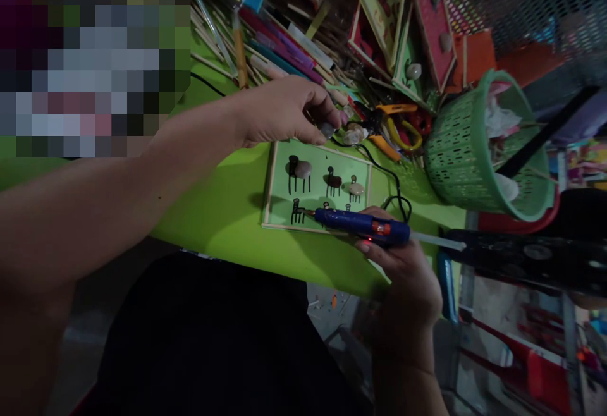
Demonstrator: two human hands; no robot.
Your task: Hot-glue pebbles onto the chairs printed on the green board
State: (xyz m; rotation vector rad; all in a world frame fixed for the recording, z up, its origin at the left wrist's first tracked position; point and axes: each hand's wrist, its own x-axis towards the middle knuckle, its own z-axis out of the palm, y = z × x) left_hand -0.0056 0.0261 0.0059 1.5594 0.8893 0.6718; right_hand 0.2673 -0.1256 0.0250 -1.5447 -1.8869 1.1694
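Observation:
My right hand (403,264) is wrapped round a blue hot glue gun (363,223) with a small red light and a clear glue stick out of its back end. The gun's tip reaches over the lower left drawing on a green card (279,207) framed with thin wooden sticks. Black animal shapes with legs are drawn on the card in two rows. Pebbles sit as bodies on the upper row, among them a grey pebble (302,170) at the left. Past the card's far edge my left hand (289,109) is closed, a greyish pebble (326,129) at its fingertips.
Orange-handled scissors (397,109), pens (289,49) and wooden sticks crowd the far side of the green table (213,214). A green basket (465,144) stands at the right. Framed cards (434,18) lean behind. A black cord (397,182) runs beside the card.

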